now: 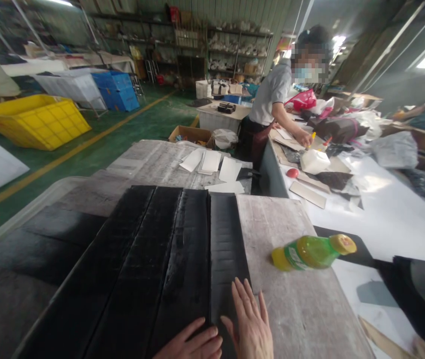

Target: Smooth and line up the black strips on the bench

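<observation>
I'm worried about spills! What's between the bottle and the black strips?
In the head view, only grey tabletop lies between the bottle and the black strips.

Bare left fingers (202,340), bare right fingers (242,300)

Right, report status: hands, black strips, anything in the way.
Left hand open on the black strips. Right hand open at their right edge. Strips lie side by side. Bottle to their right, not touching.

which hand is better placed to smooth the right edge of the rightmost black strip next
Probably the right hand: its outstretched fingers are already at that edge of the rightmost black strip, while the left hand lies farther left.
</observation>
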`<state>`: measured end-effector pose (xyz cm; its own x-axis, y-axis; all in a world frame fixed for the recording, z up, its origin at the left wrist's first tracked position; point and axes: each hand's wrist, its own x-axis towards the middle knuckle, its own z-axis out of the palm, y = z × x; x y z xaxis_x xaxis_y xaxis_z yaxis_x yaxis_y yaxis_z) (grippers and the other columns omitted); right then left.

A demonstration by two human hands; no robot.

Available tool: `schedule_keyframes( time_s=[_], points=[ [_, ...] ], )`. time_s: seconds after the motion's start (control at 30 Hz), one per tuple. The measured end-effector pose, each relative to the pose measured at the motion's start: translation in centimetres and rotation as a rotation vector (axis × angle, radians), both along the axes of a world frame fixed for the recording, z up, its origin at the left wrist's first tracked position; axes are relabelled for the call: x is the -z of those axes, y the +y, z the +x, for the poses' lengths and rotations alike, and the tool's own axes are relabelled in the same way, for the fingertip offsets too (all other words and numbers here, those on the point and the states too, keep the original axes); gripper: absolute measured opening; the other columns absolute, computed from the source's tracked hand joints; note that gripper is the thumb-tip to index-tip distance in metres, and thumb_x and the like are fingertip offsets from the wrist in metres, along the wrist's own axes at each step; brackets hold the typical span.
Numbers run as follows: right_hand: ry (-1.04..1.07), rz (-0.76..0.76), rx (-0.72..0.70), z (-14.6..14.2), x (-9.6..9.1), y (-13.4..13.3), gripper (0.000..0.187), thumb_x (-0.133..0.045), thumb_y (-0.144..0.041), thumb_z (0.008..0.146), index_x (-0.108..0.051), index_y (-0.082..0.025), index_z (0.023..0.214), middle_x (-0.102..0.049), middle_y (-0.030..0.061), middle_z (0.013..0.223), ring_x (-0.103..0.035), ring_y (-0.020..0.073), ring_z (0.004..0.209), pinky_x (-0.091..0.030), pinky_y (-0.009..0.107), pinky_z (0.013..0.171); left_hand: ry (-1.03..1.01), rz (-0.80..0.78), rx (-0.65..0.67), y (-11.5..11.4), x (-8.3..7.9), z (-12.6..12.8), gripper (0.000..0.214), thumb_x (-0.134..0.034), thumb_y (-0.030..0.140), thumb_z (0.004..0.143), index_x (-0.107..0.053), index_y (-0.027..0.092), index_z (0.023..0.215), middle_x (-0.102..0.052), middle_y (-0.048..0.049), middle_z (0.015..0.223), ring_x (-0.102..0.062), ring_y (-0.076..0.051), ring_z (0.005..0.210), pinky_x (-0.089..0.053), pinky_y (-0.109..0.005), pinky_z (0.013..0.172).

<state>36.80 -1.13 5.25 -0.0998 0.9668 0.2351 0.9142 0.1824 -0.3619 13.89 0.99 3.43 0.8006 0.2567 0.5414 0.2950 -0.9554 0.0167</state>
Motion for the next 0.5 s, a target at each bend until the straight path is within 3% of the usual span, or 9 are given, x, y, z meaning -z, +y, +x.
schedule_keyframes(
  time_s=[0.07, 0.13, 0.27, 0.37, 0.5],
  points=[
    [-0.127, 0.017, -0.034, 0.0, 0.5, -0.3, 0.08, -0.058, -0.044, 0.093, -0.016, -0.027, 0.159, -0.051, 0.0086, 0.15, -0.055, 0.0356, 0.132, -0.039, 0.056, 0.111, 0.004, -0.021, 0.007, -0.1, -0.2, 0.0, 0.017, -0.064, 0.029, 0.096, -0.068, 0.025, 0.112, -0.066, 0.008, 0.127, -0.051, -0.012, 0.128, -0.017, -0.044, 0.127],
    [-0.225, 0.041, -0.029, -0.1, 0.6, -0.7, 0.078, -0.055, -0.045, 0.095, -0.016, -0.023, 0.159, -0.051, 0.0089, 0.15, -0.056, 0.0342, 0.131, -0.037, 0.054, 0.11, 0.003, -0.046, 0.014, -0.2, -0.5, -0.1, 0.017, -0.063, 0.027, 0.097, -0.068, 0.023, 0.113, -0.067, 0.0066, 0.127, -0.051, -0.013, 0.13, -0.015, -0.045, 0.127],
    [-0.351, 0.078, -0.022, -0.4, -0.1, -1.0, 0.063, -0.05, -0.045, 0.098, -0.034, -0.017, 0.152, -0.051, 0.0089, 0.15, -0.056, 0.0313, 0.13, -0.031, 0.051, 0.111, -0.003, -0.1, 0.038, -0.2, -1.4, -0.3, 0.02, -0.053, 0.022, 0.101, -0.068, 0.019, 0.114, -0.068, 0.0031, 0.126, -0.052, -0.016, 0.129, -0.01, -0.048, 0.127],
    [-0.353, 0.07, -0.042, -0.1, -1.2, -0.3, 0.051, -0.048, -0.046, 0.099, -0.049, -0.018, 0.14, -0.058, 0.0085, 0.144, -0.06, 0.0292, 0.126, -0.032, 0.05, 0.11, 0.067, -0.145, 0.061, -0.2, -2.3, -0.5, 0.024, -0.048, 0.019, 0.103, -0.066, 0.017, 0.118, -0.068, 0.0012, 0.128, -0.053, -0.017, 0.129, -0.009, -0.048, 0.127],
    [-0.305, 0.0, -0.007, 0.5, -2.5, 2.3, 0.041, -0.048, -0.037, 0.1, -0.052, -0.02, 0.137, -0.061, 0.0083, 0.141, -0.061, 0.0275, 0.125, -0.035, 0.05, 0.109, 0.067, -0.154, 0.051, -0.3, -2.1, -0.6, 0.022, -0.051, 0.017, 0.101, -0.066, 0.018, 0.118, -0.067, 0.0022, 0.128, -0.053, -0.017, 0.129, -0.011, -0.048, 0.127]
  ],
)
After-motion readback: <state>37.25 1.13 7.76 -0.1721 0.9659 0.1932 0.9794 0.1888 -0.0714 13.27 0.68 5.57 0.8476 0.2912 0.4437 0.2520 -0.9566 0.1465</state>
